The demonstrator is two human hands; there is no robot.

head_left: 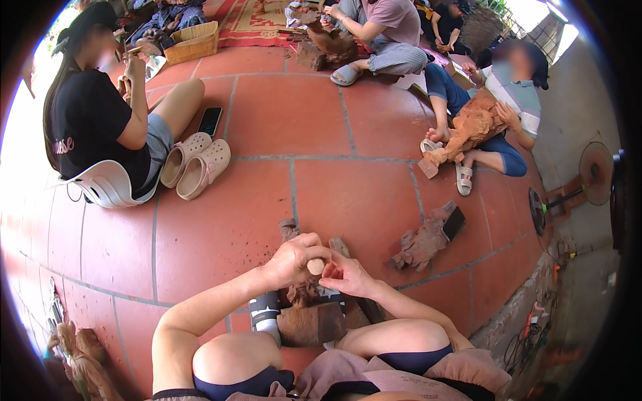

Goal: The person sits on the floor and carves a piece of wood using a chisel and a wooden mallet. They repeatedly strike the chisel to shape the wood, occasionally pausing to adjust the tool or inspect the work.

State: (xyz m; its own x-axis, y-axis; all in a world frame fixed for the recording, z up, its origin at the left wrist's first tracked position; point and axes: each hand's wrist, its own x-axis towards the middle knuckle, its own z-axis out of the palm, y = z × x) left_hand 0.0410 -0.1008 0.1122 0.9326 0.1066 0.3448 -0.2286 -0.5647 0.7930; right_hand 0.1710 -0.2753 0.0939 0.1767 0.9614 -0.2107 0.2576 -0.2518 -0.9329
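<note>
Between my legs stands a dark reddish-brown wood carving [312,324] with a blocky base nearest me. Over it, my left hand [297,260] is closed round a pale, round-ended wooden piece [315,266] that looks like a tool handle; its far end is hidden. Close beside that round end is my right hand [349,275], fingers bent together over the carving. What those fingers hold, if anything, I cannot make out. The carving's middle is partly covered by both hands.
A rough wood piece [422,240] lies ahead right with a phone [454,224] on it. Clogs [202,168] and another phone [210,121] are ahead left. People sit around; one on the right holds a large orange-brown carving [476,123]. Fans [594,172] stand by the right wall.
</note>
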